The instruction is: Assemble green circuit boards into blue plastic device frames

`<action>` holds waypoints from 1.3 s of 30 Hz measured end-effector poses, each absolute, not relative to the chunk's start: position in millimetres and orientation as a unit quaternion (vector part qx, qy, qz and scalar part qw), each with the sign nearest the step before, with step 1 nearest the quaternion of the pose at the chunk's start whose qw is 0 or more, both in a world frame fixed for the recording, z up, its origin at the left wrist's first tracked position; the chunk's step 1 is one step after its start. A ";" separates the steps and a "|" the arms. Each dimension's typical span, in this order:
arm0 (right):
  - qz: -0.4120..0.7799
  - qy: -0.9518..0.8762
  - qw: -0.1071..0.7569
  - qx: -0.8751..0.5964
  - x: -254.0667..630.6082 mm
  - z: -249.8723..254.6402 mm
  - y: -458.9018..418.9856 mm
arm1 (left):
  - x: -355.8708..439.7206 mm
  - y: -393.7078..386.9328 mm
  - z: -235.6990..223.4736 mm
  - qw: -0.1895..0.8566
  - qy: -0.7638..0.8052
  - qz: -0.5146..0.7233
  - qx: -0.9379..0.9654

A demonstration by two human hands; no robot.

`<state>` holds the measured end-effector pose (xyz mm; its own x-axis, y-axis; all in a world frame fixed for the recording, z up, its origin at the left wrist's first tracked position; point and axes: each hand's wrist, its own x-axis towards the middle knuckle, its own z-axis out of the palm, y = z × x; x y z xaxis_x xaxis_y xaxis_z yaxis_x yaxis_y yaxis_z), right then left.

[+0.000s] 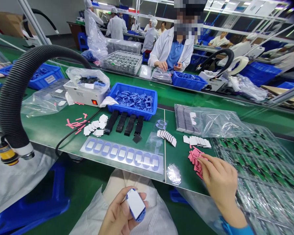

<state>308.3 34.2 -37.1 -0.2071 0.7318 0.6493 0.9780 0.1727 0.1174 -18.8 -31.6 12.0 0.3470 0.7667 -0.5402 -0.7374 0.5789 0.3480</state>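
Observation:
My left hand [123, 212] is closed around a small blue plastic housing [142, 215] with a white rectangular pad [136, 204] on its upward face. It is held in front of the bench edge, over my lap. At the right, my right hand [219, 178] reaches over a heap of small pink strips [195, 160]. Its thumb and forefinger are pinched together on a pink strip at the heap's edge. Behind that heap lies a row of white pads [197, 141]. Another fanned row of white pads [167, 137] is further left.
A sheet of oval stickers [122, 155] lies along the front edge. Behind it are black straps [129, 125] and a blue bin [112, 94] of blue parts. Trays of green circuit boards [254, 156] fill the right. A black hose [9, 98] arches at left. A co-worker [172, 49] sits opposite.

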 end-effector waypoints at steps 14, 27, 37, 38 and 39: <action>0.132 -0.652 0.537 -0.519 194.6 15.4 -6.0 | -2.6 -20.5 33.5 0.824 0.294 0.481 0.056; 0.153 -0.724 0.547 -0.392 163.5 25.1 -8.1 | 1.3 -24.8 36.0 0.840 0.236 0.484 0.067; 0.149 -0.746 0.530 -0.374 162.6 25.0 -5.0 | 3.0 -26.6 33.8 0.839 0.238 0.486 0.061; 0.142 -0.751 0.528 -0.370 162.5 24.0 -5.0 | 3.1 -26.7 34.3 0.839 0.240 0.484 0.059; 0.130 -0.756 0.529 -0.363 162.4 23.1 -5.3 | 3.2 -26.8 34.9 0.840 0.242 0.483 0.057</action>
